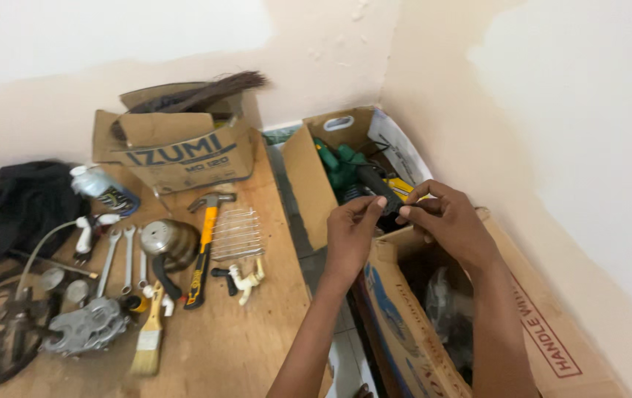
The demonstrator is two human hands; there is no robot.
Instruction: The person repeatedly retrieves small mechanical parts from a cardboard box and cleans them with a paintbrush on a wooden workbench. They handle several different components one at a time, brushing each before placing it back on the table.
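Pinching a small black part (392, 206) between both hands, held up over the gap between two cardboard boxes at right. My left hand (350, 234) has its grip closed on the part's left end, thumb and forefinger tips on it; my right hand (448, 221) has its grip closed on the right end, fingers curled over the top. Can't tell what the part is, too small and mostly covered. Directly below, near right: large open box (404, 324) with blue print on its side, dark stuff inside, unclear. Just behind the hands, far right: smaller open box (308, 177) in the corner, holding a green tool (341, 166) and some black and yellow items. Left of that, wooden tabletop (242, 346) with loose kit: hammer (204, 250) with yellow-and-black handle, small wire rack (237, 234) just right of it, two spanners (118, 254) side by side, metal dome-shaped piece (168, 242) between spanners and hammer, paintbrush (150, 335) near edge, grey cast metal part (87, 328) left of the brush, white plastic fitting (246, 280) near the hammer's handle end. Far side of the tabletop: third cardboard box (176, 151) with a broom head (213, 90) sticking out. Black cloth (17, 206) heaped at far left.
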